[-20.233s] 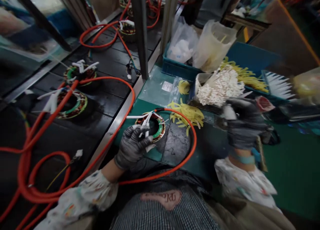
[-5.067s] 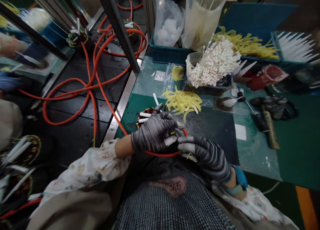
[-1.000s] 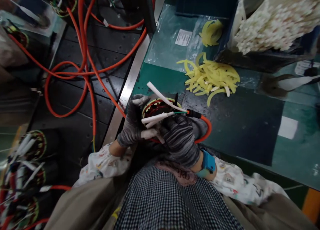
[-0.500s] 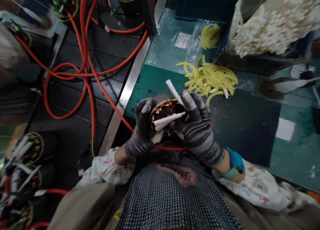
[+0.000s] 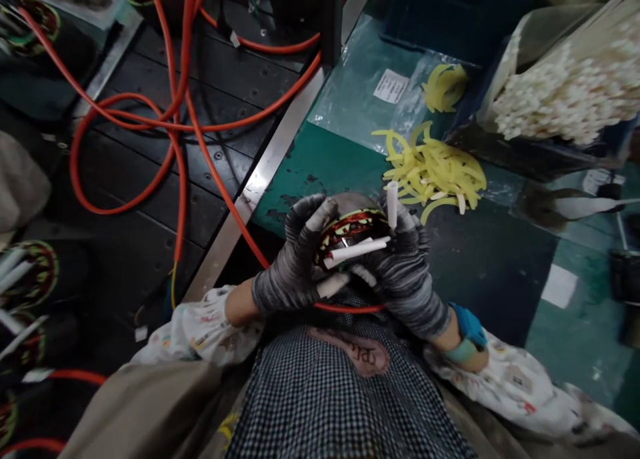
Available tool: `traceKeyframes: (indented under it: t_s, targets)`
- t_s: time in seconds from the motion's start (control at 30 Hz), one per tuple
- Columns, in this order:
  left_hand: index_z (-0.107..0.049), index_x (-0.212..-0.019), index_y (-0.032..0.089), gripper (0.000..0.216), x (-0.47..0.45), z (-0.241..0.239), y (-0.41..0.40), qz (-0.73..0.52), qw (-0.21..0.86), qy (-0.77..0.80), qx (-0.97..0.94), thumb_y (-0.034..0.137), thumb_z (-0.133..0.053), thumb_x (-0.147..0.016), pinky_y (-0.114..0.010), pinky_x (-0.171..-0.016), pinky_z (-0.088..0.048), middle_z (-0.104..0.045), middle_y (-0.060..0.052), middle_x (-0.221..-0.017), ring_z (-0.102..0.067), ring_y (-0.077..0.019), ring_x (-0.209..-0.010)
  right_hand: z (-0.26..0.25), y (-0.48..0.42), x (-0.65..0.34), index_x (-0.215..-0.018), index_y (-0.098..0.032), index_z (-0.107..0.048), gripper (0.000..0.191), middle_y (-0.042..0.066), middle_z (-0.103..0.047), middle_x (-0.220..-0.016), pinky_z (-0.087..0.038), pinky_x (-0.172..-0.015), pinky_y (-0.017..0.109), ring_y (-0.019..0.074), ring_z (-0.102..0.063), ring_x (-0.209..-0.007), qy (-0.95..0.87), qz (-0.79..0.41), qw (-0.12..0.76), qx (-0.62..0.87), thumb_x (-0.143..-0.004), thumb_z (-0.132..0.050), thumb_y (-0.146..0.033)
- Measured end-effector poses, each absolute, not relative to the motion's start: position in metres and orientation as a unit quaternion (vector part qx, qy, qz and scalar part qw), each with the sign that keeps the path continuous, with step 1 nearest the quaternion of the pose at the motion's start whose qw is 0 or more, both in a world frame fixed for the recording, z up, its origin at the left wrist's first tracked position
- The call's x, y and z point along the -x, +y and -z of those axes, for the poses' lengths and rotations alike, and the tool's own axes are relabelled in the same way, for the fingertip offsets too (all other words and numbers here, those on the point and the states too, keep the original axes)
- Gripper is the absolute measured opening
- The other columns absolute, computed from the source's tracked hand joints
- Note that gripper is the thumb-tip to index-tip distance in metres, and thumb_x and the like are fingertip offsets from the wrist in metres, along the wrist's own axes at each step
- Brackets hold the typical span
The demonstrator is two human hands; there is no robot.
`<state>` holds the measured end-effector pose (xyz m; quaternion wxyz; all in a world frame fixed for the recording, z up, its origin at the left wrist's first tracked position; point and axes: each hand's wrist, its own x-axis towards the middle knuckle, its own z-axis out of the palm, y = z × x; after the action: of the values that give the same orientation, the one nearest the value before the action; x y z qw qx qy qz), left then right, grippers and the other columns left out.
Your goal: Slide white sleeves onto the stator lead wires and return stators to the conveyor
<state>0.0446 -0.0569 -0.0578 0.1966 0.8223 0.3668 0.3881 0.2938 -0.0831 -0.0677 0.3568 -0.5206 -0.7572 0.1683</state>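
Close to my body I hold a motor stator, a dark round housing with red windings and pale yellow-green slot pieces around its rim. My left hand, in a grey striped glove, is wrapped round its left side. On the right side my gloved right hand grips it, fingers curled. White sleeving tubes lie across the stator's opening, and another white tube sticks up by my right fingertips. Under the hands passes a red-orange cable. The stator's underside is hidden.
A pile of yellow curved strips lies on the green table, beyond my right hand. Behind it stands a bin with a bundle of white tubes. Red-orange cables loop over the black slatted conveyor. More stators stand at left.
The view has shifted slightly. The stator stays between both hands, and the white tube by my right fingers has gone from slanting to nearly upright.
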Motion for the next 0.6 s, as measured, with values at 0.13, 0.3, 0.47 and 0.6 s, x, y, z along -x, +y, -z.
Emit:
traceKeyframes:
  t_s: [0.13,0.3,0.47,0.6]
  targets:
    - [-0.020,-0.196,0.037,0.119,-0.052,0.052,-0.051,-0.373,0.203,0.389,-0.817,0.070,-0.091,-0.106,-0.061,-0.143,-0.054,-0.052,-0.020,-0.179,-0.053,-0.0430,-0.171,0.060,-0.083,-0.302,-0.182,-0.039,-0.058,0.071,0.010,-0.069,-0.181,-0.065,-0.134,0.065,0.0385,-0.073,-0.159,-0.717,-0.246,0.358,0.545,-0.113,-0.074,-0.031]
    - [-0.016,-0.197,0.035,0.109,-0.068,0.044,-0.043,-0.364,0.237,0.384,-0.815,0.052,-0.084,-0.114,-0.064,-0.145,-0.052,-0.048,-0.020,-0.183,-0.051,-0.0440,-0.174,0.058,-0.074,-0.331,-0.165,-0.039,-0.079,0.056,0.005,-0.066,-0.186,-0.060,-0.142,0.064,0.0381,-0.066,-0.169,-0.721,-0.291,0.350,0.522,-0.110,-0.081,-0.027]
    - [-0.014,-0.198,0.032,0.104,-0.075,0.038,-0.040,-0.362,0.249,0.367,-0.820,0.046,-0.075,-0.116,-0.066,-0.147,-0.050,-0.044,-0.021,-0.186,-0.050,-0.0439,-0.175,0.069,-0.062,-0.348,-0.137,-0.039,-0.092,0.028,0.002,-0.064,-0.187,-0.054,-0.146,0.064,0.0387,-0.061,-0.174,-0.733,-0.323,0.373,0.469,-0.109,-0.089,-0.040]
    - [-0.014,-0.198,0.032,0.102,-0.077,0.036,-0.043,-0.358,0.251,0.378,-0.816,0.039,-0.073,-0.115,-0.067,-0.148,-0.048,-0.044,-0.020,-0.186,-0.048,-0.0442,-0.177,0.073,-0.063,-0.344,-0.151,-0.041,-0.086,0.042,0.004,-0.065,-0.185,-0.058,-0.143,0.066,0.0396,-0.063,-0.172,-0.726,-0.320,0.371,0.483,-0.109,-0.088,-0.045]
